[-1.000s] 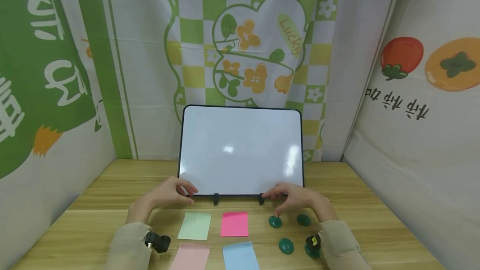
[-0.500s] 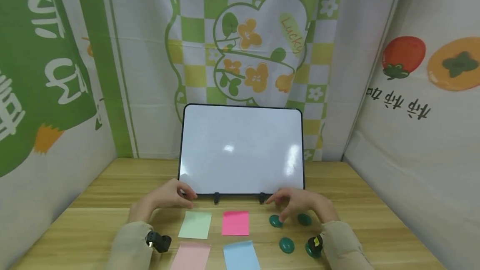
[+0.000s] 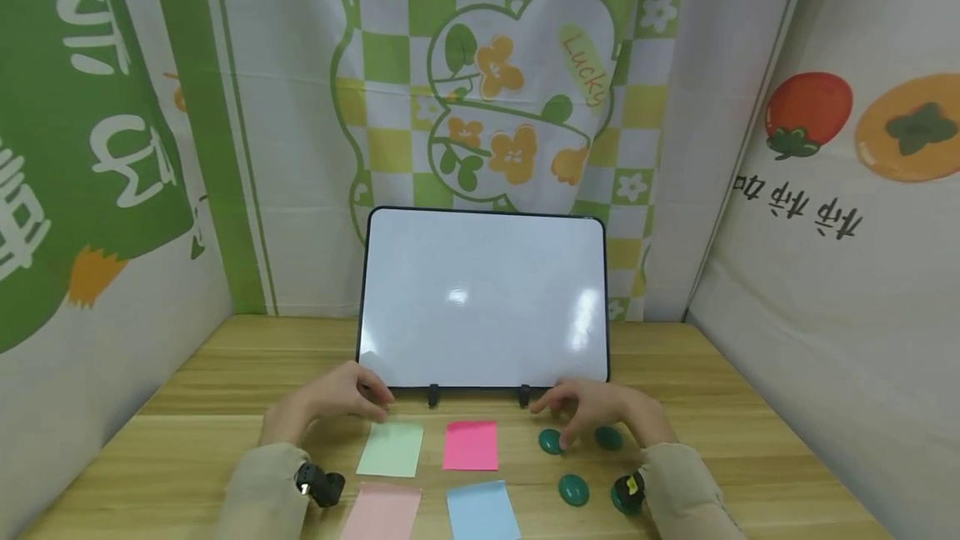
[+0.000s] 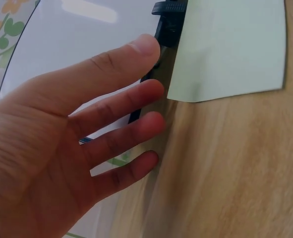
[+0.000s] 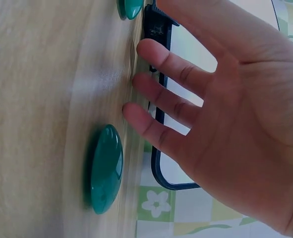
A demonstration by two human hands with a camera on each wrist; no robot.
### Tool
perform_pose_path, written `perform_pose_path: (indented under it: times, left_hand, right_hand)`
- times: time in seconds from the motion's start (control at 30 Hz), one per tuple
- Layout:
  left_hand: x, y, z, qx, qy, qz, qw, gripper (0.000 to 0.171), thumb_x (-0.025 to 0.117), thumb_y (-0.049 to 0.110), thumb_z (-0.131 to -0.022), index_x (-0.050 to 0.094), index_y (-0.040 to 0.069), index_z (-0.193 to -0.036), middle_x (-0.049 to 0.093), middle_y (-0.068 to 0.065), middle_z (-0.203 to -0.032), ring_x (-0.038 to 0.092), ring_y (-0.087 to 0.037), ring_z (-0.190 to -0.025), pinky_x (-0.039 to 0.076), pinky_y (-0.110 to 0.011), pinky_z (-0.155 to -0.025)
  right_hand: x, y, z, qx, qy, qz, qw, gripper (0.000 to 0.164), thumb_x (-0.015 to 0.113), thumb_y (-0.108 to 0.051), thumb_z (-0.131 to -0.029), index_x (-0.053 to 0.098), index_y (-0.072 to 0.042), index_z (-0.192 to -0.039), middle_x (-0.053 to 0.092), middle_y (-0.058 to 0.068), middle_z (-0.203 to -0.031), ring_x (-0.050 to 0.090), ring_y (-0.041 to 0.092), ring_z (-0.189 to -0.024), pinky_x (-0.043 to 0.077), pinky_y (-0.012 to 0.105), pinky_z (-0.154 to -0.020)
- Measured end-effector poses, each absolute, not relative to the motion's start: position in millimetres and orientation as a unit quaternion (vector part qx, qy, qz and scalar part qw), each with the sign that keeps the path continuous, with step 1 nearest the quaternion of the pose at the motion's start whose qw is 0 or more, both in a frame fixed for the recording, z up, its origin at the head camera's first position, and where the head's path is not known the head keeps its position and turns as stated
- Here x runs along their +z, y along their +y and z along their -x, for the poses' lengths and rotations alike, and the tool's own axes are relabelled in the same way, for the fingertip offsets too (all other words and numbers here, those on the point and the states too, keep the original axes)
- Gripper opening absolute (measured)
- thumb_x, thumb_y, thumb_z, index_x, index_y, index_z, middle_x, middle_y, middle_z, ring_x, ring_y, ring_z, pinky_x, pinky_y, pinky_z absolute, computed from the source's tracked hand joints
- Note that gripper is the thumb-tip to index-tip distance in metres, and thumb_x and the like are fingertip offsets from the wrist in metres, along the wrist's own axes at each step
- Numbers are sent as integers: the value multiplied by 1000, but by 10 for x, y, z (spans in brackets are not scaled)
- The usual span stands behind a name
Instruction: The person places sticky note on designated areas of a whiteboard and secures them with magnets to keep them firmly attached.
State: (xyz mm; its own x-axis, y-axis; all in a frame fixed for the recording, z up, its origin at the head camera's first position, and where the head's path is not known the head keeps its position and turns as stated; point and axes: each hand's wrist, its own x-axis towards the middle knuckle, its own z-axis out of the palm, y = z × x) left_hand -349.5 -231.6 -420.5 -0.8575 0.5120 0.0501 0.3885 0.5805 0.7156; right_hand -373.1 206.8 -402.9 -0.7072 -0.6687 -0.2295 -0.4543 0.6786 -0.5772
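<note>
My left hand (image 3: 341,394) is loosely bent in front of the whiteboard's (image 3: 483,298) lower left corner. Its fingertips hover at the upper left corner of a pale green sticky note (image 3: 391,449), and the left wrist view shows nothing between thumb and fingers. At the board's lower right, my right hand (image 3: 588,408) has its fingers spread and slightly bent. Its thumb tip overlaps a dark green oval magnet (image 3: 550,441) in the head view. Another green magnet (image 5: 106,169) lies under the palm side in the right wrist view.
The black-framed board stands on small black feet (image 3: 433,395). Also on the wooden table (image 3: 187,440) are a hot pink note (image 3: 470,445), a light pink note (image 3: 381,512), a blue note (image 3: 483,512) and a green magnet (image 3: 573,490). Printed cloth (image 3: 292,148) hangs behind.
My left hand has lowered slightly toward the pale green note. The right hand has shifted a little down and right, its thumb moving over the magnet's edge. Notes and magnets lie as before.
</note>
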Motion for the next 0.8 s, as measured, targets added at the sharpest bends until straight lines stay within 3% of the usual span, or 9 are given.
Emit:
perform_pose_path:
  times: [0.33, 0.8]
  left_hand:
    - [-4253, -2320, 3507, 380, 887, -250, 84, 29, 83, 18, -77, 75, 5, -101, 74, -6, -100, 65, -17, -93, 54, -34, -83]
    - [-4227, -2285, 3471, 367, 895, -236, 99, 27, 82, 14, -76, 75, 2, -99, 64, 0, -78, 52, -11, -72, 45, -22, -62]
  right_hand:
    - [-4050, 2073, 3748, -224, 891, 322, 230, 51, 85, -19, -77, 69, -30, -124, 54, 4, -107, 49, 23, -100, 42, 28, -77]
    - [-4074, 2080, 3735, -240, 887, 298, 260, 48, 83, -14, -79, 71, -35, -120, 54, 3, -107, 46, 20, -98, 42, 31, -78]
